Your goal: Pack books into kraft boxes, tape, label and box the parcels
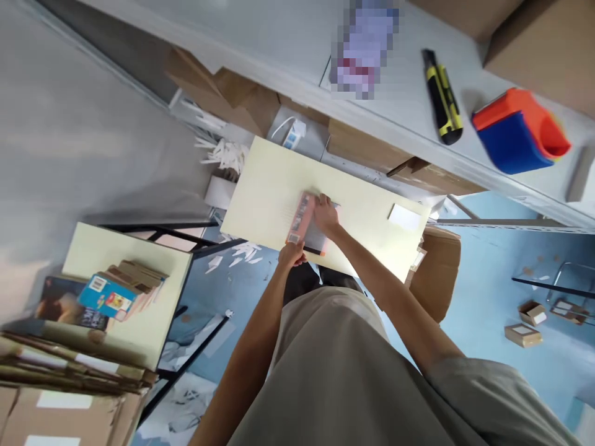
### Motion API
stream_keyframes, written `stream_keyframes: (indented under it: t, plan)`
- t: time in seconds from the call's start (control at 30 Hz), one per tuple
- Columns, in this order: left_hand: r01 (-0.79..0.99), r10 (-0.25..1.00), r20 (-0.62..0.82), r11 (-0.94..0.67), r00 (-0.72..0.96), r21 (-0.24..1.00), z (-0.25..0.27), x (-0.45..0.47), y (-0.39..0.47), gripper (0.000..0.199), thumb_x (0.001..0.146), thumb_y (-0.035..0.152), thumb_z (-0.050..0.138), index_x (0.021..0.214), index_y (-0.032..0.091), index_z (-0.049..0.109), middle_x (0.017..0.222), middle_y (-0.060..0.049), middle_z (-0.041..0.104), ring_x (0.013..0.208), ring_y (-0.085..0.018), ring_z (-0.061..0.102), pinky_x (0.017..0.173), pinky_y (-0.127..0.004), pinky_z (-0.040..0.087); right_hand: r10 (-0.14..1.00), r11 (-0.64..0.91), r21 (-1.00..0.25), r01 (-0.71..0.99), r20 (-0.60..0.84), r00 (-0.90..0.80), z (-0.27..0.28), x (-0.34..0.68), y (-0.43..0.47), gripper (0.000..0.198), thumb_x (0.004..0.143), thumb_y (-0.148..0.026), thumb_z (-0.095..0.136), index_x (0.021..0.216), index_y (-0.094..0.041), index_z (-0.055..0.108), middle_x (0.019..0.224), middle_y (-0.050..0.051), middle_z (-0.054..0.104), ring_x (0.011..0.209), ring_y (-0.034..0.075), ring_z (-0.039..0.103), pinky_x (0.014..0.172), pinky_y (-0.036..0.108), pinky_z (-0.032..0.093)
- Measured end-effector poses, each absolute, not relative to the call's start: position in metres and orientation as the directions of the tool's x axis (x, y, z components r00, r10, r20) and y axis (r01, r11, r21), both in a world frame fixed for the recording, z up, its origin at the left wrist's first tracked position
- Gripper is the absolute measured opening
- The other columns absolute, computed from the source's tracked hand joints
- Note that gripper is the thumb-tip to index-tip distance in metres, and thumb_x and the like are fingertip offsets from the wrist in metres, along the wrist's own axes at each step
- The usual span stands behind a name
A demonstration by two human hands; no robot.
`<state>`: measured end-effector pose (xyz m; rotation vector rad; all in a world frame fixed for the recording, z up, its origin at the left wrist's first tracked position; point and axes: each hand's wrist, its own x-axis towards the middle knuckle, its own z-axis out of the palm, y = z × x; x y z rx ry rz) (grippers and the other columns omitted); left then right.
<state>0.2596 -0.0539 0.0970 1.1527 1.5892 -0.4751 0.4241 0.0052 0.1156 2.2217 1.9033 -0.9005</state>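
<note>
On the cream tabletop (360, 204) lies a flat pink-and-grey box (303, 215) with dark printing and a barcode label near its lower end. My left hand (292, 254) is closed, gripping the box's near corner with thumb and fingers. At the far end, my right hand (326, 214) curls its fingers over the box's upper edge and covers part of its grey side. A white paper slip (404, 218) rests to the right on the same tabletop.
A grey shelf (279, 43) crosses above the tabletop, bearing a yellow-black utility knife (442, 99) and an orange-blue tape dispenser (518, 133). On a side table at left lie a blue box (106, 294) and stacked cartons (65, 415). Paper scraps (246, 251) litter the blue floor.
</note>
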Motion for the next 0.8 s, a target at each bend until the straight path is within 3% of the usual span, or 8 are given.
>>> stream_keyframes:
  t: [0.1, 0.23, 0.33, 0.43, 0.63, 0.8]
  plan:
    - [0.886, 0.448, -0.893, 0.396, 0.044, 0.242, 0.124, 0.274, -0.04, 0.067, 0.117, 0.056, 0.047, 0.063, 0.02, 0.065, 0.067, -0.012, 0.075, 0.061, -0.022, 0.072, 0.064, -0.029, 0.055, 0.921, -0.247, -0.362, 0.899, -0.377, 0.101, 0.141, 0.443, -0.028, 0.052, 0.113, -0.014, 0.054, 0.165, -0.009, 0.056, 0.168, 0.026, 0.056, 0.156, 0.034, 0.051, 0.123, 0.046, 0.057]
    - [0.902, 0.612, -0.78, 0.25, 0.134, 0.352, 0.17, 0.318, -0.006, 0.071, 0.117, 0.056, 0.046, 0.054, 0.024, 0.058, 0.065, -0.012, 0.07, 0.076, -0.026, 0.073, 0.072, -0.031, 0.05, 0.975, -0.223, -0.423, 0.879, -0.091, 0.203, 0.186, 0.484, -0.044, 0.047, 0.118, -0.029, 0.05, 0.16, -0.012, 0.061, 0.158, 0.026, 0.063, 0.147, 0.036, 0.057, 0.123, 0.052, 0.054]
    - [0.845, 0.825, -0.508, 0.074, 0.247, 0.53, 0.22, 0.367, 0.028, 0.07, 0.115, 0.061, 0.048, 0.055, 0.025, 0.05, 0.063, -0.009, 0.064, 0.072, -0.025, 0.067, 0.067, -0.034, 0.04, 0.941, -0.208, -0.408, 0.889, 0.166, 0.296, 0.234, 0.523, -0.029, 0.048, 0.121, -0.038, 0.042, 0.156, -0.014, 0.064, 0.154, 0.025, 0.065, 0.139, 0.038, 0.061, 0.121, 0.057, 0.052]
    - [0.733, 0.921, -0.214, -0.104, 0.326, 0.672, 0.28, 0.415, 0.06, 0.069, 0.11, 0.065, 0.056, 0.055, 0.024, 0.047, 0.057, -0.004, 0.052, 0.063, -0.02, 0.055, 0.064, -0.034, 0.031, 0.872, -0.229, -0.368, 0.901, 0.335, 0.358, 0.284, 0.565, 0.002, 0.049, 0.122, -0.041, 0.036, 0.155, -0.017, 0.063, 0.157, 0.024, 0.061, 0.143, 0.039, 0.058, 0.121, 0.06, 0.05]
    - [0.508, 0.909, 0.213, -0.381, 0.357, 0.773, 0.374, 0.476, 0.093, 0.067, 0.111, 0.057, 0.06, 0.057, 0.022, 0.043, 0.059, 0.0, 0.04, 0.064, -0.016, 0.045, 0.063, -0.032, 0.03, 0.832, -0.332, -0.289, 0.898, 0.358, 0.423, 0.326, 0.626, 0.066, 0.04, 0.12, -0.037, 0.042, 0.149, -0.016, 0.06, 0.15, 0.023, 0.062, 0.141, 0.037, 0.056, 0.117, 0.058, 0.05]
    - [0.442, 0.891, 0.315, -0.439, 0.327, 0.782, 0.375, 0.47, 0.099, 0.065, 0.113, 0.058, 0.059, 0.061, 0.022, 0.046, 0.061, 0.0, 0.04, 0.068, -0.017, 0.051, 0.065, -0.032, 0.037, 0.83, -0.427, -0.31, 0.85, 0.238, 0.504, 0.314, 0.639, 0.086, 0.031, 0.117, -0.024, 0.044, 0.143, -0.015, 0.06, 0.141, 0.02, 0.067, 0.138, 0.033, 0.059, 0.117, 0.055, 0.049]
